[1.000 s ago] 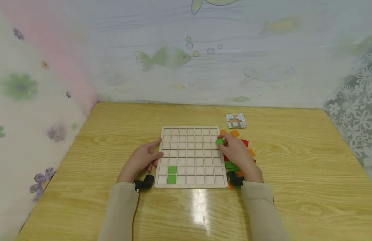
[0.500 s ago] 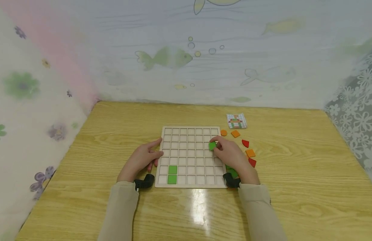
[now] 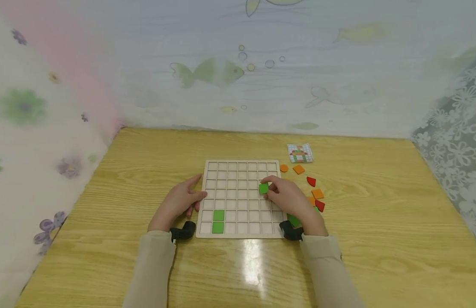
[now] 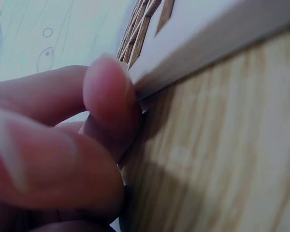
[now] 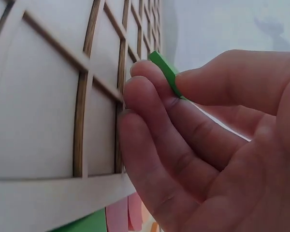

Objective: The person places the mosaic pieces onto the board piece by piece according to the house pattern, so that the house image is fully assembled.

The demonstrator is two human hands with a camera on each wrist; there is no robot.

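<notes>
A wooden grid board (image 3: 238,201) with square recesses lies flat on the table. Two green square tiles (image 3: 218,221) sit in its lower left, one above the other. Between thumb and fingers, my right hand (image 3: 293,199) pinches a green square tile (image 3: 263,188) over the board's right part; in the right wrist view the tile (image 5: 164,72) is tilted and partly hidden by the fingers. My left hand (image 3: 178,201) touches the board's left edge with relaxed fingers and holds nothing. The left wrist view shows its fingertips (image 4: 106,92) beside the board's side wall.
Right of the board lie loose tiles, among them an orange disc (image 3: 284,168), an orange square (image 3: 298,169) and a red quarter-round (image 3: 311,182). Others are partly under the right hand. A small pattern card (image 3: 300,153) lies behind them. A wall stands behind the table.
My right hand has carried the green tile leftward and slightly nearer, from the board's right edge to over its grid, uncovering more loose tiles. The left hand stays at the board's edge.
</notes>
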